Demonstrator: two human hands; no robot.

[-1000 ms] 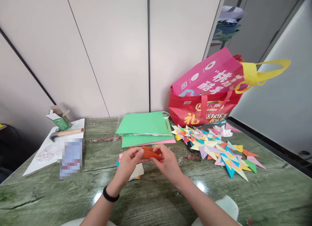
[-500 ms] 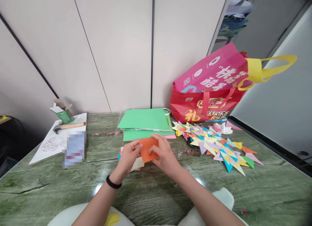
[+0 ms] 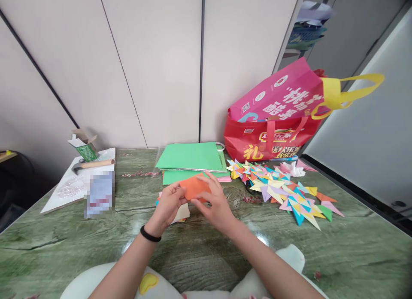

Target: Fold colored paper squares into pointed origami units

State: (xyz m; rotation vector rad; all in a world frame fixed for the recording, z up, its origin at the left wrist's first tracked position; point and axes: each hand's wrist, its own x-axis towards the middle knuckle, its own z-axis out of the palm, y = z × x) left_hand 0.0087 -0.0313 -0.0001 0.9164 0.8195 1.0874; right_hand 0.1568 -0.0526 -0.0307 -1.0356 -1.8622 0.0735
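Pinches the orange paper (image 3: 192,187) by its left edge between thumb and fingers of the left hand (image 3: 169,203). Lays the fingers of the right hand (image 3: 217,201), spread, over the right part of the same sheet, thumb near its lower edge; cannot tell whether pinching there too. Holds the sheet raised above the worktop (image 3: 135,206).

Counting from the orange paper, shows green sheets (image 3: 189,155) stacked just beyond at twelve o'clock. Has a small pile of cut papers (image 3: 183,211), cream on top, at seven, partly hidden by the left hand. Displays overlapping many-coloured folded paper stars (image 3: 273,187) at three. Includes a red bag (image 3: 240,140) at two, just behind the stars, with a tilted pink bag (image 3: 277,90) rising from it. Has, well apart between nine and ten, a white board (image 3: 58,200) bearing a hammer (image 3: 96,163), with an open green box (image 3: 86,152) just beside.
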